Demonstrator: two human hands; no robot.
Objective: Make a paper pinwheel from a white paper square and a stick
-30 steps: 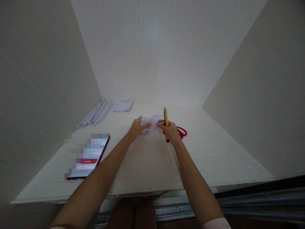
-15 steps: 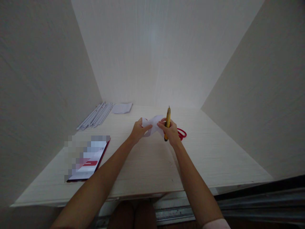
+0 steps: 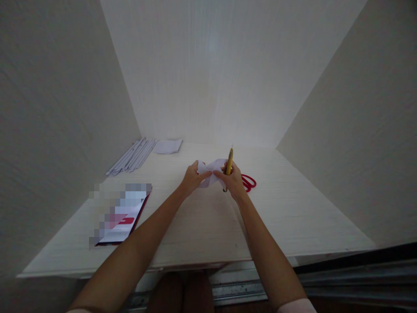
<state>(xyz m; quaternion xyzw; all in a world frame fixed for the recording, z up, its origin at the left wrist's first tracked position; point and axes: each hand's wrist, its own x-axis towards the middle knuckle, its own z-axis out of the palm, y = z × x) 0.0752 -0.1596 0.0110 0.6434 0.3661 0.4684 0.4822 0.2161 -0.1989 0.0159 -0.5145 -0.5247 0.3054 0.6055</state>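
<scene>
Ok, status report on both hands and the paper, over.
Left hand pinching the small white paper piece. Right hand pinching the same piece, gripping a yellow utility knife pointed away. Red-handled scissors lie just beyond the right hand.

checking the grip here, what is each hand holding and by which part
Left hand pinches the white paper piece by its left edge; right hand pinches its right side and grips the yellow utility knife by its lower handle.

Yellow cutter (image 3: 230,161); white paper (image 3: 211,171); red scissors (image 3: 249,181).

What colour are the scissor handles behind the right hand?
Red; the scissor handles show best in the head view, on the table beyond the right hand.
</scene>
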